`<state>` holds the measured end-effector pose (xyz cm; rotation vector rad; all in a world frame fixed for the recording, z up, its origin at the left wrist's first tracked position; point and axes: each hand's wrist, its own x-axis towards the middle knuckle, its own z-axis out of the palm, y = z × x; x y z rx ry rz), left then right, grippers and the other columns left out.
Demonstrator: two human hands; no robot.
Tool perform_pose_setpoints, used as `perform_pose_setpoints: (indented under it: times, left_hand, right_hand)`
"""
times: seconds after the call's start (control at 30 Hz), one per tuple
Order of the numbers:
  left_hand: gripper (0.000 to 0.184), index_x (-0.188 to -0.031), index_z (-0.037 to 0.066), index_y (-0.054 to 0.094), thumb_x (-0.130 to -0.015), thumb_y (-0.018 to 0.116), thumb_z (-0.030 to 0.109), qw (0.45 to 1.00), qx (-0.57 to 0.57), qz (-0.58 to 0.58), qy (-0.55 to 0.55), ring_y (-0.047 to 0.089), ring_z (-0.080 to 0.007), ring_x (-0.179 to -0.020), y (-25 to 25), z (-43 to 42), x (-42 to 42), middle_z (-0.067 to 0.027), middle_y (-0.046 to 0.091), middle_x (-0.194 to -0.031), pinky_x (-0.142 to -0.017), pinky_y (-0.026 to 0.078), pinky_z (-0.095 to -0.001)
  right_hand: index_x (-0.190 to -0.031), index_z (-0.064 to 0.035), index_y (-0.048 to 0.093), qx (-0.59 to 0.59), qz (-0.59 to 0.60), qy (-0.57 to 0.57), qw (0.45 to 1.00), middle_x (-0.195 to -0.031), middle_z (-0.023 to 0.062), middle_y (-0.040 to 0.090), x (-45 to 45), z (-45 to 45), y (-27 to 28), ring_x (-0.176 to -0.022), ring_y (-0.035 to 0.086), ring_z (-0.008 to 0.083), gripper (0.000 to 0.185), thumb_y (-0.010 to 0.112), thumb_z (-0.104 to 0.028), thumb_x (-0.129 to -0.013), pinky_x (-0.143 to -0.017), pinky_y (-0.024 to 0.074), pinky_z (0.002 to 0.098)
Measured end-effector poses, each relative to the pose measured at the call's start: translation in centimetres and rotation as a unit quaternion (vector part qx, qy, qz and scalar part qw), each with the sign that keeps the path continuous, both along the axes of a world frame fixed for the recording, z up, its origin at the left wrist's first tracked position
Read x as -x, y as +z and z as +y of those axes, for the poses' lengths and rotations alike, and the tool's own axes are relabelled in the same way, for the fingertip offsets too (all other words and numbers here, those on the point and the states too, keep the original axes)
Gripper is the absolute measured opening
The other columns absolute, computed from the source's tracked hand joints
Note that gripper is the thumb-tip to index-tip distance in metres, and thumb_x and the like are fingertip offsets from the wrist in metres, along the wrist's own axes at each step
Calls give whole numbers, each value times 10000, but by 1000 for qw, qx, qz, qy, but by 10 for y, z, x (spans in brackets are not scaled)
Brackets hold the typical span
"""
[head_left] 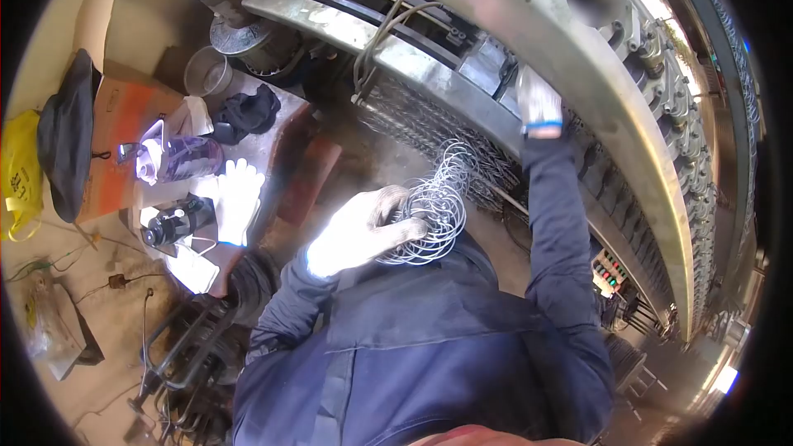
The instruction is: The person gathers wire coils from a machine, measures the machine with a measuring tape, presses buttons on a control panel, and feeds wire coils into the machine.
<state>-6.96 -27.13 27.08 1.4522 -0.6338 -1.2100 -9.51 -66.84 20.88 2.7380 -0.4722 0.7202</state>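
Note:
My left hand (363, 230), in a white work glove, is closed around a bundle of coiled metal wire (438, 219) in front of my body. The thumb lies across the loops, and a narrower run of coils trails up from the bundle. My right hand (538, 101), also gloved in white with a blue cuff edge, reaches up between the two metal beams of a large machine. It is beside a small metal box-like part (486, 66). The fingers of this hand are blurred and partly hidden, so what they touch cannot be made out.
A broad curved metal beam (611, 91) arches over my right arm, with rows of machine parts (673, 116) beyond it. Twisted wires (413, 120) hang below the nearer beam. On the left, a bench holds white gloves (239, 198), a purple-tinted bottle (186, 157) and a dark cloth (248, 113).

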Motion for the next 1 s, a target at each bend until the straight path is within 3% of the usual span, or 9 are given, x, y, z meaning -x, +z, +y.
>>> perform_pose_setpoints:
  times: [0.1,0.17,0.23,0.43,0.57,0.63,0.7,0.8,1.0]
  left_hand:
    - [406,-1175,-35,690,-918,815,254,999,10,32,9,607,-138,-926,6,-7,-8,-76,685,-1030,-836,495,-331]
    - [390,-1158,-41,700,-918,814,245,997,-3,-80,-16,616,-138,-939,25,-12,-20,-77,689,-1046,-853,499,-322]
    - [361,-1114,-42,700,-914,818,234,999,18,10,33,629,-112,-926,27,-17,-19,-63,698,-1019,-827,505,-294]
    - [485,-1201,-35,703,-927,804,353,998,3,-47,28,668,-161,-838,27,-16,-25,-103,733,-973,-774,530,-323]
    - [422,-1090,-27,723,-905,813,341,994,-59,-94,12,682,-208,-823,41,-16,-28,-142,722,-943,-759,528,-358]
    - [257,-992,-17,699,-884,796,195,994,-4,-87,61,597,-85,-740,39,-14,-23,-55,674,-864,-657,473,-263]
    - [405,-1082,-18,725,-927,789,351,991,-16,-131,11,692,-256,-828,41,-13,-25,-156,716,-959,-758,531,-373]
    - [348,-1147,-34,727,-919,766,226,987,-9,-152,-52,686,-187,-844,41,-19,-22,-130,730,-1019,-747,531,-325]
    - [375,-1178,-53,706,-955,748,245,998,-1,-55,-26,638,-144,-924,39,-27,-11,-117,702,-1038,-823,510,-301]
  right_hand:
    - [-1445,-32,591,108,96,163,976,-1444,196,613,34,30,-7,-1311,604,349,383,502,-116,-1082,-1109,493,469]
    - [-1336,-32,648,-557,139,352,739,-1320,178,665,35,94,77,-1197,643,325,344,559,-193,-1046,-1051,515,437]
    - [-1227,-33,705,-587,231,362,686,-1196,160,716,39,114,92,-1084,683,301,334,615,-270,-1009,-992,536,404]
    - [-1135,9,708,-514,184,355,759,-1122,166,699,48,116,93,-1072,670,294,397,658,-358,-992,-958,532,416]
    - [-1049,-7,693,-591,-213,162,761,-1007,170,720,66,146,67,-933,699,323,216,730,-171,-914,-878,546,391]
    - [-1133,-1,691,-304,-222,70,924,-1084,197,716,54,130,33,-1004,694,363,249,677,-162,-942,-895,554,446]
    - [-1214,7,694,-129,-160,-9,979,-1166,223,707,21,103,24,-1079,682,405,311,633,-154,-955,-934,547,518]
    - [-1289,0,687,-83,56,-78,992,-1250,240,694,-15,59,22,-1162,662,425,369,600,-122,-951,-993,524,568]
    - [-1293,-21,690,-22,-41,5,999,-1267,190,702,40,59,15,-1191,666,344,330,568,-47,-988,-1042,517,499]
